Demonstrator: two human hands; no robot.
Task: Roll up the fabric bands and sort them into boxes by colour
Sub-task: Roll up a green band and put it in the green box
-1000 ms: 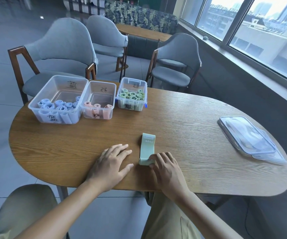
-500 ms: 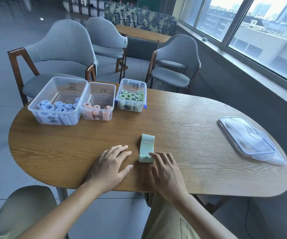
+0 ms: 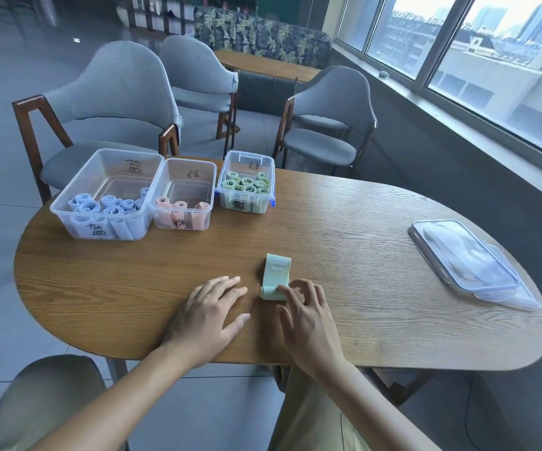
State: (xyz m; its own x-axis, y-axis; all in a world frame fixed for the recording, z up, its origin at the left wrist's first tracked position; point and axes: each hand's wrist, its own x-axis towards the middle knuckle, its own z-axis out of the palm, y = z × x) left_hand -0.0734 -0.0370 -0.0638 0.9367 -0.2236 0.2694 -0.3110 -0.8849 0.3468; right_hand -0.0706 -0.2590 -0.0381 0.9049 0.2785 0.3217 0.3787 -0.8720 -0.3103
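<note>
Our left hand lies flat and open on the table. Our right hand presses loosely bent fingers on the rolled near end of the green band. We cannot read its print.

Pale green band, blue rolls, pink rolls, green rolls, leaf-patterned sofa

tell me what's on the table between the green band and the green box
Nothing: in the head view only bare table runs from the green band to the green box.
</note>
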